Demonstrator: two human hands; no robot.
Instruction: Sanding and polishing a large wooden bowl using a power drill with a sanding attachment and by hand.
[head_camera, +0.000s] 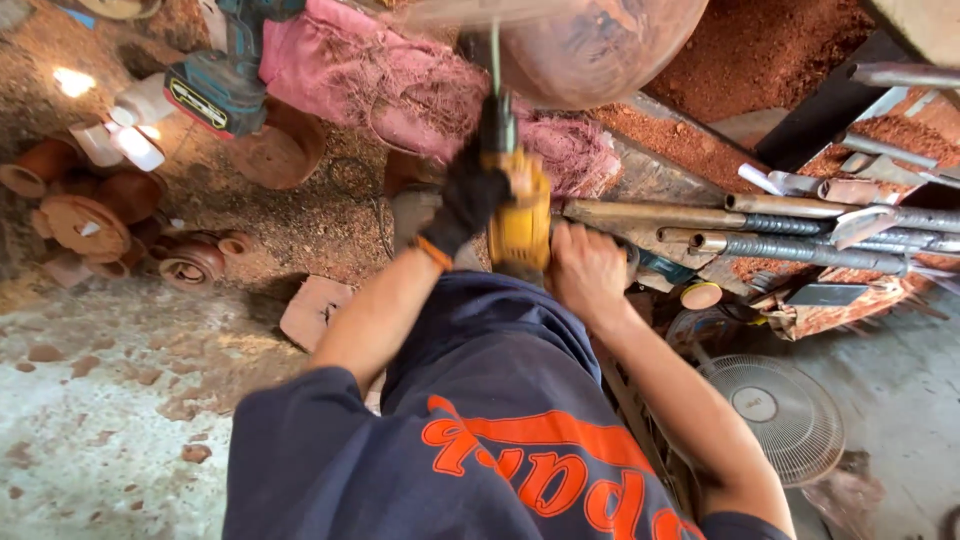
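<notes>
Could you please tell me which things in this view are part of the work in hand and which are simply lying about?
In use:
- yellow power tool
- left hand, gloved, gripping it
- right hand, bare, at its rear
- round wooden workpiece

Lying about:
- teal drill
- turned wooden pieces
- metal rods
- fan

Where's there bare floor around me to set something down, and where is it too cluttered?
Free: the concrete floor at lower left, between the turned wooden pieces and the person's sleeve, with only scattered chips. Crowded: the metal rods at right, the fan below them, and the middle, where the gloved left hand and bare right hand grip the yellow power tool.
</notes>
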